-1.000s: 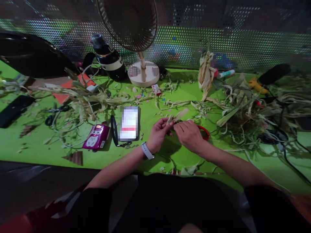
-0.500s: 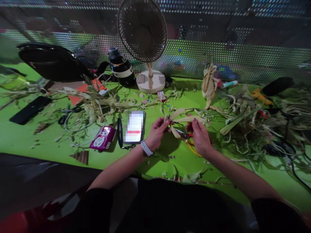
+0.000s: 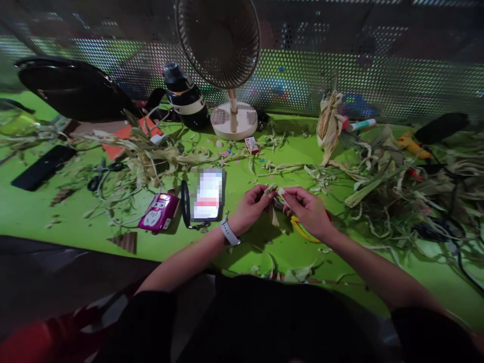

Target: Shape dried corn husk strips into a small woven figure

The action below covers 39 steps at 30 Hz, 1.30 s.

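Between my two hands is a small piece of dried corn husk [image 3: 275, 218], with one strip hanging down. My left hand [image 3: 252, 205], with a pale watch at the wrist, is closed and pinches the husk from the left. From the right, my right hand [image 3: 308, 209] pinches the same piece, its fingertips close to the left ones. Under the right hand lie yellow-handled pliers or cutters [image 3: 302, 231], mostly hidden by the fingers. Behind the hands stands a husk figure or bundle [image 3: 328, 126], tied near its top.
On the green table [image 3: 86, 212] are a lit phone [image 3: 207, 195], a purple power adapter [image 3: 159, 213], scissors [image 3: 99, 176] and a dark phone [image 3: 43, 167]. A fan [image 3: 233, 121] and a black bottle [image 3: 186, 98] stand behind. Husk scraps [image 3: 381, 186] and black cables heap at the right.
My right hand has moved left, close to my left hand. The long husk strips that were spread between them are now bunched at the fingertips. The view has shifted slightly.
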### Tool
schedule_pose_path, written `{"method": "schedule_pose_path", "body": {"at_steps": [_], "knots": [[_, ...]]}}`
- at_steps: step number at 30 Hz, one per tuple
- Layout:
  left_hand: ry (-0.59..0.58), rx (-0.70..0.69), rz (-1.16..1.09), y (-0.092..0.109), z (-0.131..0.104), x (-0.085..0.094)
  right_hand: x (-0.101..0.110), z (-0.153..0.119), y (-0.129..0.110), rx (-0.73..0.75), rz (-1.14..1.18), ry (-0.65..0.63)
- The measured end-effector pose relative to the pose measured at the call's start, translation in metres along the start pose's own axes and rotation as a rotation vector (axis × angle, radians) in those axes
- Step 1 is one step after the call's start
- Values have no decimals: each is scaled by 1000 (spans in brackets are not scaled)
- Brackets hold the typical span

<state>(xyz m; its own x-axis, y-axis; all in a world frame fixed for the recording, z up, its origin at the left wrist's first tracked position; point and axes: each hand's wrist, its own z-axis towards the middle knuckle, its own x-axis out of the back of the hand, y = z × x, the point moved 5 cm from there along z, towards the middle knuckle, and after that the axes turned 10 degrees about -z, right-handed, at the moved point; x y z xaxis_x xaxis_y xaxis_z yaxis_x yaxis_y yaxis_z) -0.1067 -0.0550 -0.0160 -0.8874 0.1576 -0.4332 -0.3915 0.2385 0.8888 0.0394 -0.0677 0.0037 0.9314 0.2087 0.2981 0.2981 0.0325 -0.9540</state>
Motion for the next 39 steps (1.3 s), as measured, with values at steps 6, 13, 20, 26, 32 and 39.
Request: {"method": "schedule_pose_path", "body": {"at_steps": [6,13,20,26,32,39], "knots": [[-79,-155,250,4,-5,-5,0,2,3,-44,8,2],[-159,-315,510,13,-13,-12,2,-2,1,62,-52,69],[-119,-406,547,17,-11,-7,1,-3,-7,195,-215,-57],[-234,-591,735,21,-14,-11,4,0,-3,135,-317,-50],[-89,-347,440,21,-3,3,17,1,-17,170,-424,80],[-247,-169,399,13,-1,-4,14,1,-14,107,-301,-17]]}}
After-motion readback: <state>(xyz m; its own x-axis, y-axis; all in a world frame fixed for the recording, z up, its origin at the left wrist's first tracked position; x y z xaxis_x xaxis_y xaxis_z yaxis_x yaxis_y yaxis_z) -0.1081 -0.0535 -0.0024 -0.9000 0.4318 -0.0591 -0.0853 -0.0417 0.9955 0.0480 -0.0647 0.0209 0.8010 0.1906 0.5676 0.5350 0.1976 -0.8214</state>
